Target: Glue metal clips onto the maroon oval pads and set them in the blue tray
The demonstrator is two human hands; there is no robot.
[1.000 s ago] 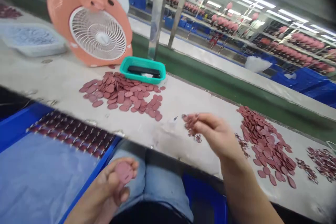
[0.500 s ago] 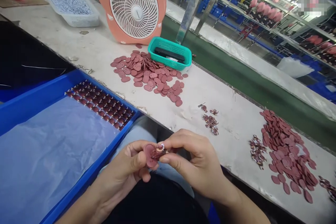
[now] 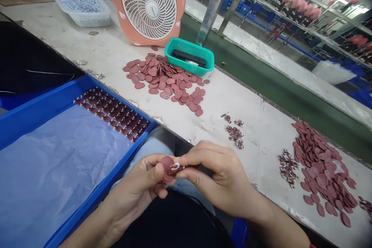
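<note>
My left hand point(image 3: 145, 180) pinches a dark pink oval disc point(image 3: 167, 164) between thumb and fingers, above my lap. Against the disc's face, my right hand point(image 3: 215, 174) grips a small brown and white figure-like piece point(image 3: 175, 168) by thumb and forefinger. The two parts touch; how they join is hidden by the fingers. Beyond my hands on the bench lie a small cluster of similar brown pieces point(image 3: 235, 133) and a pile of pink oval discs point(image 3: 165, 75).
On my left a blue tray point(image 3: 116, 174) holds rows of brown assembled pieces point(image 3: 112, 114) on a pale sheet. An orange fan point(image 3: 152, 9) and a green basket point(image 3: 188, 56) stand on the bench point(image 3: 217, 97). Another disc pile point(image 3: 322, 166) and brown pieces point(image 3: 287, 168) lie right.
The brown piece stays against the disc, its visible part slightly turned and more covered by my right fingers. The whole view has shifted slightly; both hands keep their hold.
</note>
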